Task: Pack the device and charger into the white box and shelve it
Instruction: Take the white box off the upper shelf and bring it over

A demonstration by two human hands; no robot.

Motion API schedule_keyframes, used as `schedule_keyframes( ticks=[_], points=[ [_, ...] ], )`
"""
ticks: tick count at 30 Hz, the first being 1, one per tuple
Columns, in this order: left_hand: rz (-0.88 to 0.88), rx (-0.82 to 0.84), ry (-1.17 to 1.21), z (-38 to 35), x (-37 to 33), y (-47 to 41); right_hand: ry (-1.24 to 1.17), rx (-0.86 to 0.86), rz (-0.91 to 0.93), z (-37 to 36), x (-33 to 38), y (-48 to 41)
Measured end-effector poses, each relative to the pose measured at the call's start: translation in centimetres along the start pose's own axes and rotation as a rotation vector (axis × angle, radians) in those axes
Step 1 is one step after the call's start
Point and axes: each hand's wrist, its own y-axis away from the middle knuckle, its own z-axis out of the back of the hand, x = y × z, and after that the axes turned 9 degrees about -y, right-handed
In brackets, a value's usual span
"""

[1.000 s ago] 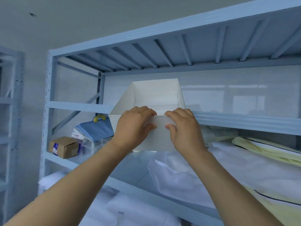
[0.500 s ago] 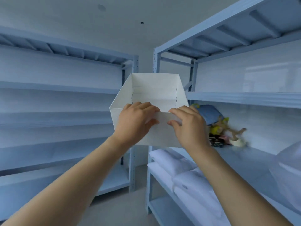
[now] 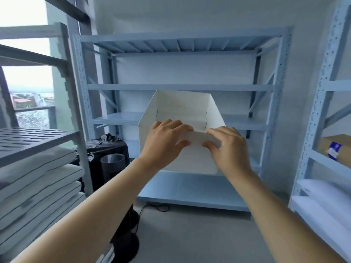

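Note:
I hold the white box (image 3: 182,109) in the air at chest height, its open top facing me. My left hand (image 3: 165,141) and my right hand (image 3: 228,147) both grip its near wall, fingers hooked over the rim. The inside of the box that shows is bare white; its floor is hidden behind my hands. No device or charger is visible. Straight ahead stands a light blue metal shelf unit (image 3: 180,87) with bare boards.
A rack with stacked white cushions (image 3: 36,179) is at my left. A black covered bin (image 3: 108,147), a dark mesh basket (image 3: 113,162) and a black stand base (image 3: 125,245) with a cable stand on the floor. Another blue rack with a cardboard box (image 3: 336,149) is at right.
My view has swung left across the room from one rack to the bare shelf unit ahead. Both hands keep the same grip on the box.

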Motion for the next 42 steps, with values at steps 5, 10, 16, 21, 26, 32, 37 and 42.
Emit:
schedule_keyframes(
  ticks=[5, 10, 16, 21, 26, 32, 37, 42],
  points=[
    [0.097, 0.036, -0.144, -0.1, 5.5, 1.1, -0.164, 0.029, 0.045, -7.2, 0.3, -2.0],
    [0.19, 0.058, -0.265, -1.2, 9.2, 1.4, -0.29, 0.087, 0.1, -13.2, -0.4, -4.2],
    [0.315, 0.072, -0.42, -2.2, 13.1, 1.6, -0.444, 0.139, 0.17, -19.6, -0.8, -7.0],
    [0.395, 0.077, -0.544, -1.9, 16.1, 3.1, -0.593, 0.201, 0.224, -24.6, 0.5, -8.1],
    [0.456, 0.088, -0.689, -0.9, 19.4, 4.8, -0.697, 0.244, 0.279, -29.7, 3.1, -9.0],
    [0.485, 0.089, -0.859, 0.5, 25.6, 7.5, -0.795, 0.274, 0.297, -37.1, 7.4, -10.0],
    [0.538, 0.057, -0.926, 1.6, 33.0, 9.5, -0.871, 0.294, 0.312, -44.3, 11.5, -11.6],
    [0.559, 0.033, -0.966, 2.7, 41.2, 10.3, -0.94, 0.302, 0.339, -51.2, 16.0, -14.3]
  ],
)
